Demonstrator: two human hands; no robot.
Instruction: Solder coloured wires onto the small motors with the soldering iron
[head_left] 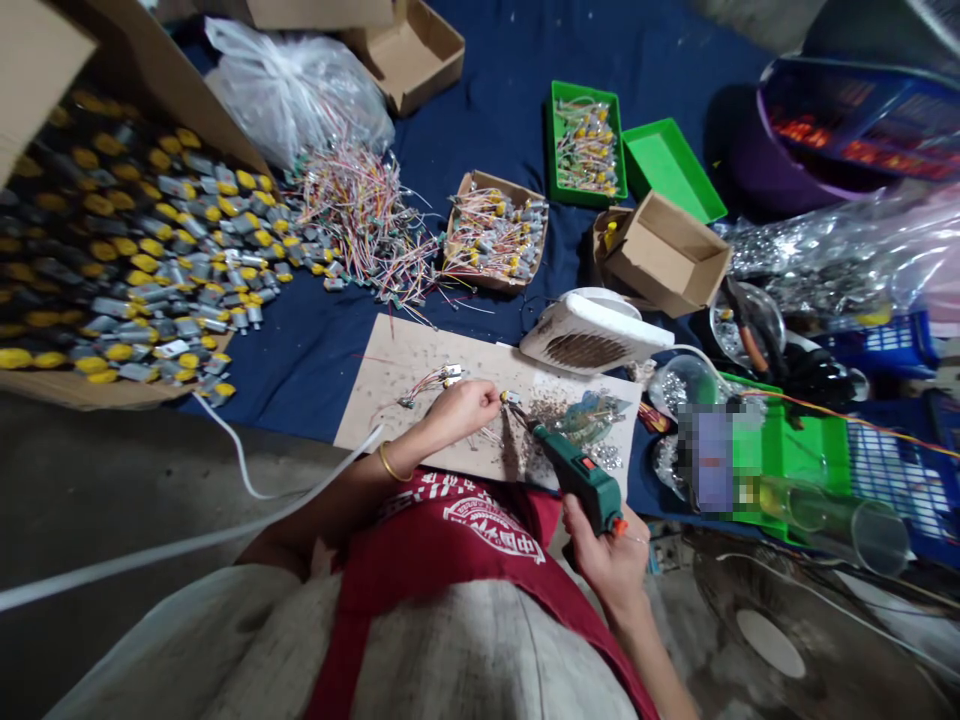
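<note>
The small motor (pixel 511 398) sits at the tips of the fingers (pixel 486 398) of the left hand (pixel 459 412), at the right of that hand and above the middle of the board (pixel 390 375). The fingers are pressed together and pinch the motor; its long axis cannot be fixed at this size, as the fingers hide part of the body. The left hand is the nearer hand, being in direct contact, and the gold bracelet (pixel 390 463) marks its wrist. The right hand (pixel 604 560) lies lower and to the right, with its fingers (pixel 574 518) wrapped around the green grip of the soldering iron (pixel 577 475). The long axis of the iron runs diagonally from that hand, up and to the left, so that the thin metal tip points at the motor. The tip is just beside the motor; whether the two are touching cannot be determined. Coloured wires (pixel 431 382) lie on the board to the left of the left hand, and dark scraps (pixel 546 410) lie to the right of the tip. A small white fan (pixel 592 335) stands at the far edge of the board. The board rests on a blue cloth (pixel 315 370), which also carries a cardboard box of motors (pixel 112 250).
</note>
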